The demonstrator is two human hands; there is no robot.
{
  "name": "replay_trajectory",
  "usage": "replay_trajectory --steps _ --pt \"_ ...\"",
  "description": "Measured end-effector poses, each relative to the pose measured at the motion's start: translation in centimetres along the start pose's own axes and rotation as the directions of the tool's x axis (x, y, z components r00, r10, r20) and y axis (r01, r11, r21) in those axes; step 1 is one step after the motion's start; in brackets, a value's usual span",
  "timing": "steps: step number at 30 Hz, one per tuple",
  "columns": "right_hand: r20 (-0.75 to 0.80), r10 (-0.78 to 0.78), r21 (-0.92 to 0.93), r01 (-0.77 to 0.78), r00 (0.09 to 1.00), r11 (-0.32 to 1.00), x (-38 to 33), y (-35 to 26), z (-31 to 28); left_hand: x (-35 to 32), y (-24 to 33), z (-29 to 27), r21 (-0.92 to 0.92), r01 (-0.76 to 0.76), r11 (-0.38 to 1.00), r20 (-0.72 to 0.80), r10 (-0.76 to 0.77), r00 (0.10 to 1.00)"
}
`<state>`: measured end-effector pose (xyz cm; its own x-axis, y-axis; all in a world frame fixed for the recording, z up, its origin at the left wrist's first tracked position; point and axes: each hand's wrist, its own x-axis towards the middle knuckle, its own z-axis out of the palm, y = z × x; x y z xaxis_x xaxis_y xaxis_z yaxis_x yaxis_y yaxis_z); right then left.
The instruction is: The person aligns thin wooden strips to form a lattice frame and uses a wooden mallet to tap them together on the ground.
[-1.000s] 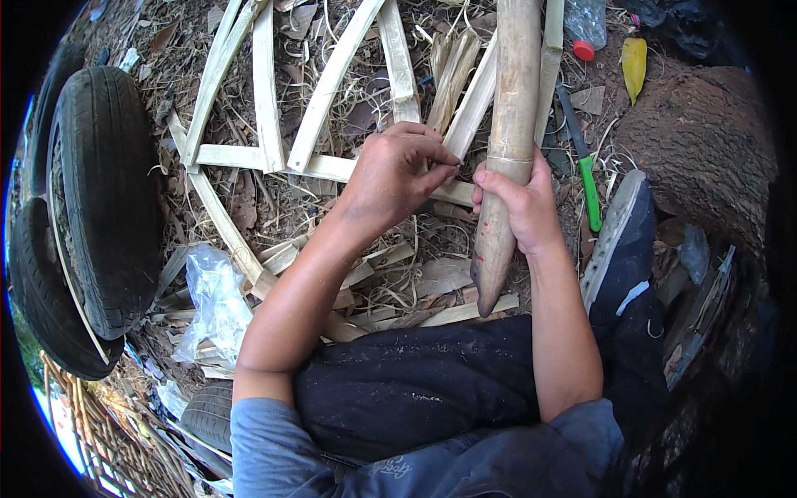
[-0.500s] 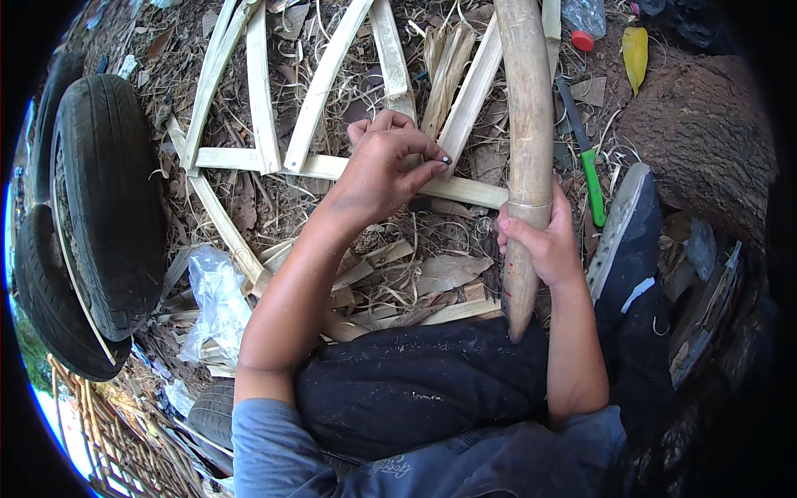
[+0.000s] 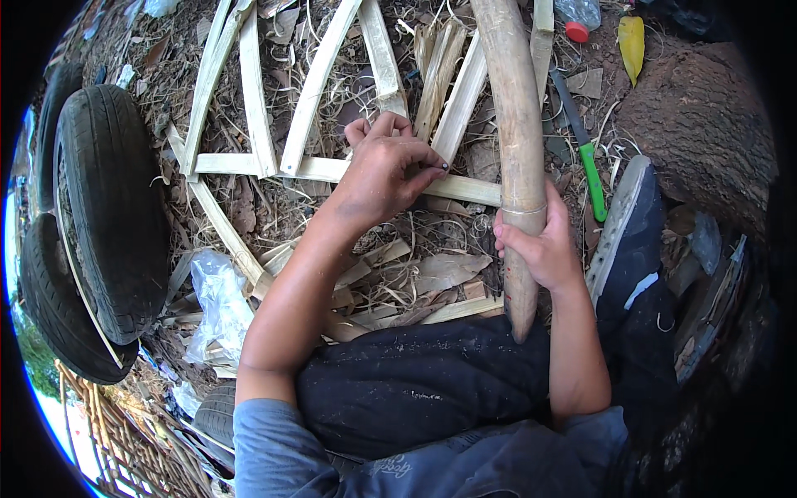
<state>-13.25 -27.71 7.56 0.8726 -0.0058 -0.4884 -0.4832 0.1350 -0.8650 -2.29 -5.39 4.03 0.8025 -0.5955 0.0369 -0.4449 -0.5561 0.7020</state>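
Observation:
My left hand pinches a small nail between thumb and forefinger, its other fingers curled. It is over the spot where a slanting pale wooden slat meets a crosswise slat. My right hand is wrapped round a thick bamboo pole near its tapered lower end. The pole points away from me past the right end of the crosswise slat, and its far end runs out of view. More slats fan out from the crosswise one on the left.
A green-handled knife lies right of the pole, near my shoe. Worn tyres stand at the left, with a clear plastic bag beside them. A tree trunk or root rises at the right. Shavings and dry leaves litter the ground.
The bamboo pole's far part has swung slightly left. My left hand stays over the slat joint with the nail, its fingertips slightly lower.

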Motion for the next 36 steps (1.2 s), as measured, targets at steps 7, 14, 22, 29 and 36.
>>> replay_trajectory --steps 7,14,22,29,36 --pt "-0.041 -0.125 0.054 0.127 0.991 0.99 3.4 -0.6 2.5 0.0 0.2 0.5 -0.016 -0.031 0.999 -0.018 0.031 0.999" --pt "0.024 -0.088 0.045 0.086 0.996 0.995 5.0 -0.5 2.1 0.1 0.2 0.5 -0.011 -0.007 1.0 -0.003 0.007 1.0" --pt "0.045 -0.078 0.007 0.078 0.996 0.997 4.6 -0.7 2.1 -0.1 -0.2 0.4 0.0 -0.067 0.998 -0.025 0.067 0.997" --pt "-0.054 -0.207 -0.108 0.201 0.977 0.974 5.6 0.6 2.8 0.0 -0.4 0.6 -0.022 -0.042 0.999 -0.019 0.041 0.999" --pt "-0.088 -0.031 -0.02 0.03 0.996 0.999 5.6 -0.8 3.4 -0.1 -0.5 0.1 -0.041 -0.053 0.998 -0.001 0.053 0.999"
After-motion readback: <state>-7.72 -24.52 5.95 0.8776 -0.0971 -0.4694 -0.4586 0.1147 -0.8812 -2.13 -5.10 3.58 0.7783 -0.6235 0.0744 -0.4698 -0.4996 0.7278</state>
